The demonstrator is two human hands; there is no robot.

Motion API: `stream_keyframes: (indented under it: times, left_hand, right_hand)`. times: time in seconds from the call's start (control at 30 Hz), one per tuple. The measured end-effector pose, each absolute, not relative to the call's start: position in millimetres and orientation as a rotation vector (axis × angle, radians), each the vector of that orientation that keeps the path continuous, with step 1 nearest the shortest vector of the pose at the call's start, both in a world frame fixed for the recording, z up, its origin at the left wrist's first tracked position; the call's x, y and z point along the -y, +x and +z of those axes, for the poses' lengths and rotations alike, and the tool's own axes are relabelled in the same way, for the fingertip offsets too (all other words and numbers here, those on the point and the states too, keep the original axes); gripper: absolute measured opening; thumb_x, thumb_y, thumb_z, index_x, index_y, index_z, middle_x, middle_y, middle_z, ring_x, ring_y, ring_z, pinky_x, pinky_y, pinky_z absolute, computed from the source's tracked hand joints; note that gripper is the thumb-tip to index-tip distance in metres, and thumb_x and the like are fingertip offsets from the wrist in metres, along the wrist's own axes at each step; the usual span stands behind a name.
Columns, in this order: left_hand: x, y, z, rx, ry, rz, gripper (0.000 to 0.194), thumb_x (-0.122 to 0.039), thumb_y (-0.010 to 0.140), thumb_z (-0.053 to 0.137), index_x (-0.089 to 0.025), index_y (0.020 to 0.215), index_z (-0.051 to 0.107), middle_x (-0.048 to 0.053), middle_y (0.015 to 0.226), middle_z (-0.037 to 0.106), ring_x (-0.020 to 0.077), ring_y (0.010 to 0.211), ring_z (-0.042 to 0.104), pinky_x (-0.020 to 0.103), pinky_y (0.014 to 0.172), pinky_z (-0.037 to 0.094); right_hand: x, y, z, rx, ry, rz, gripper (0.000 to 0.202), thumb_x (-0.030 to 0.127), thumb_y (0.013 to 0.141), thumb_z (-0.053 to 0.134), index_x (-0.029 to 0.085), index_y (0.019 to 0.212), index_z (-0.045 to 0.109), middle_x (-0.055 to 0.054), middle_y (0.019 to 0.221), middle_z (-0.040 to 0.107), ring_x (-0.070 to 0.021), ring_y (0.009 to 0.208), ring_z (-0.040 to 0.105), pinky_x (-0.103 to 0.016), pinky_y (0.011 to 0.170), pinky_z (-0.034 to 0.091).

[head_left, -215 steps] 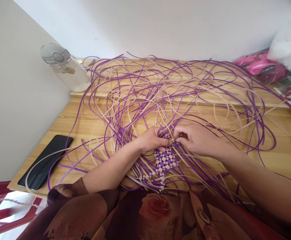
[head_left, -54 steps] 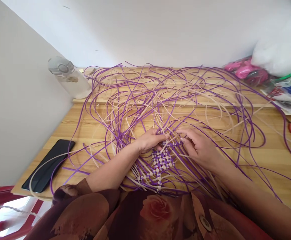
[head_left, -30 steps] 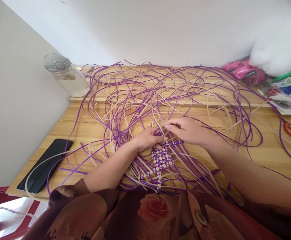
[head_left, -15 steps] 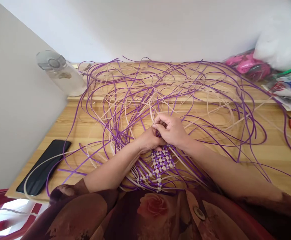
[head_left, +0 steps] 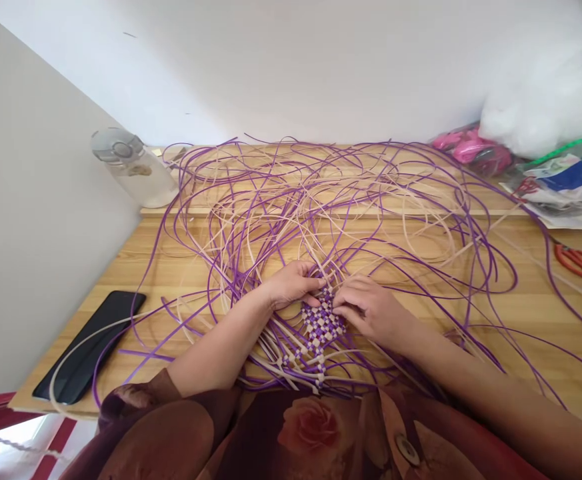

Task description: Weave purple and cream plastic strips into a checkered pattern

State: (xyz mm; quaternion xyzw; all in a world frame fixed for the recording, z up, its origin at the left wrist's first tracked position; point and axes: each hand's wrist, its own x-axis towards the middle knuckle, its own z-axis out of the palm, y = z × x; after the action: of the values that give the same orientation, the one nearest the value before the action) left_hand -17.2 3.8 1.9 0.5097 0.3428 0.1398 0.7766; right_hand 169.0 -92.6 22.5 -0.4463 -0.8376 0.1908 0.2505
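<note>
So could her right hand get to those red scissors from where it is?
Probably yes: the right hand rests on the woven patch, and only loose strips cross the table toward the red scissors.

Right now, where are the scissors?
The scissors lie at the table's far right edge, just below the plastic bags, well away from both hands.

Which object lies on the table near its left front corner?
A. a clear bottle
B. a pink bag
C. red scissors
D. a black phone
D: the phone lies flat by the left front edge of the table, while the scissors are at the far right, the bottle stands at the back left, and the pink bag sits at the back right.
</note>
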Motion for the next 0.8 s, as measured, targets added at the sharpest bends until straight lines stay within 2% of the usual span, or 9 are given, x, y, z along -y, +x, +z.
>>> stream_keyframes:
  times: [0.1,0.17,0.27,0.33,0.47,0.53,0.67,0.8]
  left_hand:
    - [-3,-17,4,-0.757,1.063,0.298,0.027,-0.023,0.063,0.077,-0.013,0.078,0.057,-0.003,0.068,0.052,0.0046,0.057,0.05,0.019,0.056,0.054]
    - [-3,-17,6,-0.803,1.063,0.31,0.023,-0.019,0.063,0.073,-0.013,0.079,0.057,-0.001,0.071,0.055,0.0054,0.058,0.052,0.018,0.055,0.052]
    - [-3,-17,7,-0.845,1.195,0.32,0.016,-0.021,0.069,0.067,-0.014,0.08,0.059,-0.002,0.069,0.054,0.0069,0.056,0.052,0.02,0.052,0.05]
    - [-4,-17,6,-0.862,1.393,0.335,0.013,-0.026,0.074,0.063,-0.015,0.079,0.059,-0.003,0.064,0.052,0.0084,0.054,0.05,0.022,0.052,0.048]
    - [-3,-17,1,-0.952,1.883,0.509,0.011,-0.028,0.08,0.058,-0.017,0.075,0.06,-0.002,0.068,0.059,0.0127,0.065,0.054,0.025,0.065,0.045]
    - [-2,-16,-1,-1.023,2.053,0.577,0.012,-0.028,0.082,0.056,-0.018,0.075,0.06,0.0,0.07,0.061,0.014,0.067,0.055,0.026,0.066,0.042]
    - [-1,-15,-5,-1.108,2.145,0.632,0.016,-0.032,0.084,0.054,-0.019,0.078,0.061,0.0,0.07,0.062,0.0148,0.066,0.055,0.026,0.064,0.039]
    - [-2,-11,-7,-1.206,2.1,0.683,0.023,-0.038,0.086,0.053,-0.018,0.081,0.065,0.001,0.074,0.065,0.016,0.071,0.058,0.026,0.069,0.042]
  right_hand:
    - [94,172,8,2.191,-1.264,0.478,0.008,0.014,0.089,0.056,0.019,0.087,0.062,-0.005,0.087,0.065,-0.0192,0.086,0.056,-0.035,0.083,0.045]
    - [94,173,6,2.111,-1.319,0.479,0.009,0.014,0.089,0.055,0.019,0.091,0.062,-0.006,0.09,0.065,-0.0195,0.088,0.057,-0.036,0.083,0.045]
    - [97,169,13,2.058,-1.381,0.463,0.007,0.019,0.091,0.055,0.021,0.094,0.061,-0.006,0.091,0.065,-0.021,0.09,0.058,-0.038,0.084,0.046]
    - [102,165,22,2.052,-1.398,0.425,0.009,0.025,0.091,0.057,0.021,0.098,0.062,-0.007,0.098,0.065,-0.0228,0.097,0.058,-0.04,0.09,0.046]
    - [121,156,33,2.213,-1.361,0.436,0.035,0.039,0.087,0.065,0.021,0.117,0.061,-0.011,0.124,0.059,-0.0268,0.12,0.05,-0.044,0.105,0.04]
    - [128,153,28,2.353,-1.328,0.468,0.049,0.042,0.084,0.068,0.024,0.128,0.058,-0.012,0.136,0.052,-0.0291,0.129,0.045,-0.047,0.109,0.038]
    - [132,158,5,2.519,-1.265,0.416,0.05,0.036,0.09,0.062,0.03,0.138,0.053,-0.012,0.152,0.036,-0.0297,0.14,0.034,-0.049,0.111,0.037]
    - [120,172,-9,2.557,-1.187,0.352,0.048,0.022,0.091,0.054,0.031,0.138,0.054,-0.009,0.154,0.035,-0.0269,0.142,0.032,-0.05,0.113,0.034]
